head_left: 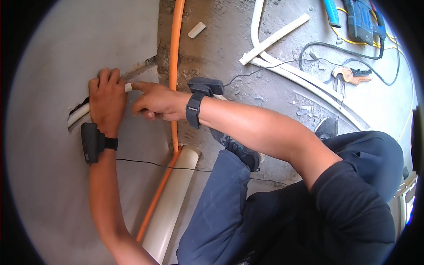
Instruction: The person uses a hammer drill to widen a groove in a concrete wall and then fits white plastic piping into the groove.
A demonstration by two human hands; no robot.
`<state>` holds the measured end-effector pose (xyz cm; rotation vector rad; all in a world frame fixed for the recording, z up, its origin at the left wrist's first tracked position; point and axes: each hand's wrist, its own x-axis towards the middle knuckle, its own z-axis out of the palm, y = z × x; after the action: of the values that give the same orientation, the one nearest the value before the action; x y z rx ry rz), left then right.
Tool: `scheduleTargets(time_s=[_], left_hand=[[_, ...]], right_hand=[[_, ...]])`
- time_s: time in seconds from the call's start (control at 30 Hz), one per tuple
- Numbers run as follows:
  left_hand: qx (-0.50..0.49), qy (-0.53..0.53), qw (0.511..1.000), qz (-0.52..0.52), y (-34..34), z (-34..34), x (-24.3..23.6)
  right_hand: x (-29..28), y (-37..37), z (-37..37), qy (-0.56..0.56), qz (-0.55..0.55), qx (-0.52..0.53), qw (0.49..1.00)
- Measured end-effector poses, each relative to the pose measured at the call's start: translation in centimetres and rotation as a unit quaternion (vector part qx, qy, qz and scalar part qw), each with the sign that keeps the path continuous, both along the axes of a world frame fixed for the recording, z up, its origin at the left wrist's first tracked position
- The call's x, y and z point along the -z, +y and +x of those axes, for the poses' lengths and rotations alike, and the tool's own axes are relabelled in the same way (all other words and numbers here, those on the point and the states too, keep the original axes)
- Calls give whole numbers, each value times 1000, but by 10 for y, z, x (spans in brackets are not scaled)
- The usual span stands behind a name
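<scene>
A white plastic pipe (80, 114) lies slantwise in a slot cut into the grey wall. My left hand (107, 99) is over the pipe, its fingers bent around it against the wall; the palm side is hidden. To the right of that hand the pipe's short end pokes out. My right hand (161, 102) reaches in from the right, its index finger stretched to that end and seemingly touching it. The other fingers are loosely bent, with nothing visible in them. Each wrist wears a black strapped device.
An orange pipe (176, 48) runs upright beside the wall, with a thick cream pipe (172, 207) below. On the rubble-strewn floor lie a short pipe piece (197, 30), long white pipes (276, 39), an orange-handled cutter (351, 75) and a blue power tool (358, 22) with cables.
</scene>
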<state>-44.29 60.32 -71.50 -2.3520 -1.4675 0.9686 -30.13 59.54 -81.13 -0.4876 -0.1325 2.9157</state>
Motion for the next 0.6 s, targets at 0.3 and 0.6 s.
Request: scheduleTargets(time_s=[0.3,0.6], left_hand=[[-9,-12,1000,-28,7,9,-6],[-26,17,999,-32,3,12,-6]], right_hand=[[0,9,-9,-30,-30,30,999],[90,72,43,-426,710,110,550]])
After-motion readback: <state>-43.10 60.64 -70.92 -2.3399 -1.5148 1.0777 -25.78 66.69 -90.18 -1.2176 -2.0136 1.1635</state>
